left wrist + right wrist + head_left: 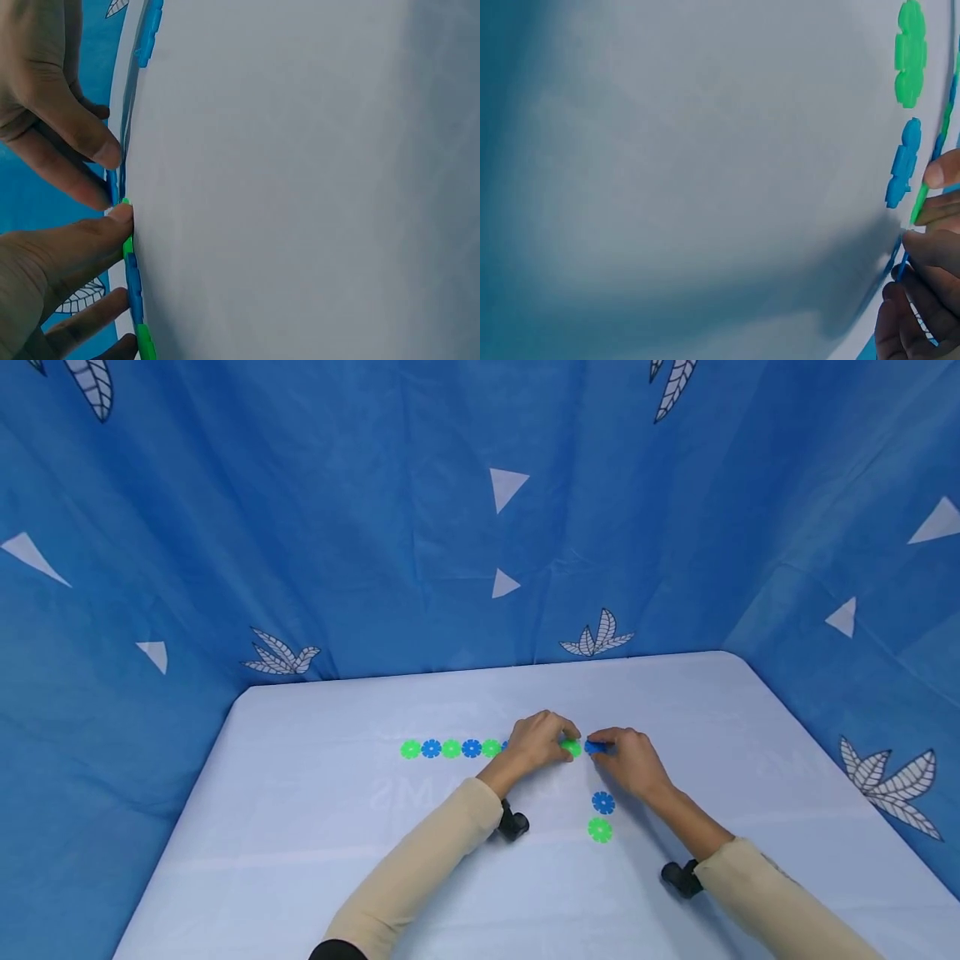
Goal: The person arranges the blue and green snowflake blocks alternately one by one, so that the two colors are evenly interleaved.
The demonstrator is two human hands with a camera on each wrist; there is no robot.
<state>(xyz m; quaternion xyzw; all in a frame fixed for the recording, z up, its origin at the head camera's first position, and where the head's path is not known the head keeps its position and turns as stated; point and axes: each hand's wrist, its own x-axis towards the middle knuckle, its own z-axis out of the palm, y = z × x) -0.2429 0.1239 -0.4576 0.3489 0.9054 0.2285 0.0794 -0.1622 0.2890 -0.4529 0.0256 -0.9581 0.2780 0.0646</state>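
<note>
A straight row of alternating green and blue notched discs lies on the white table, with a green disc [410,749] at its left end. My left hand [534,742] reaches over the row, covers part of it, and pinches the green disc [573,748] at its right end between thumb and fingers. Just right of that, my right hand [632,762] pinches a blue disc [596,747]. A small gap parts these two discs in the head view. In the right wrist view the held blue disc [902,266] looks slightly tilted, close to the table.
Nearer me lie a loose blue disc [603,802] and a loose green disc [600,830]. The white table [300,827] has a blue patterned curtain [420,527] behind it and at both sides. Dark wrist cameras hang beneath both sleeves.
</note>
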